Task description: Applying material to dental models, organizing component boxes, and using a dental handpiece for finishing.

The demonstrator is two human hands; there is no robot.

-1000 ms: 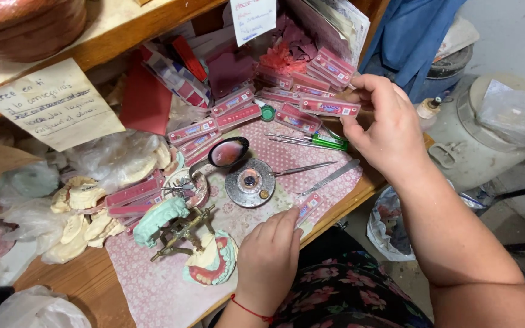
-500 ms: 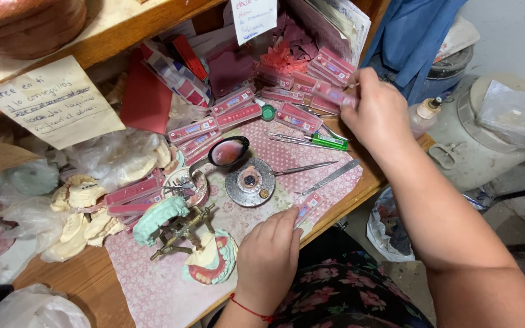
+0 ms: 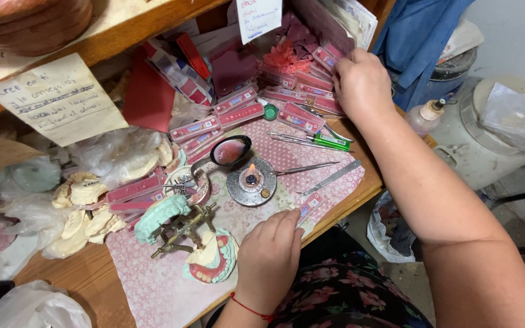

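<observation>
Pink patterned cloth covers the wooden bench, and it's packed — a small spirit burner is lit right in the middle with a tiny flame. The right hand is reaching up into the heap of pink tooth cards at the back, fingers curled down into them; can't tell if it's actually got one pinched yet. The left hand rests near the front edge, fingertips pressing on a single tooth card lying on the cloth just right of the burner.

Beside that hand sits a denture wax-up on a green-based model, touching the brass articulator.

Risk as I see it: the right forearm crosses near that flame, and the card, the cloth and the wax are all close to it — one careless sweep could singe something or tip the burner. A green lighter lies nearby too.
</observation>
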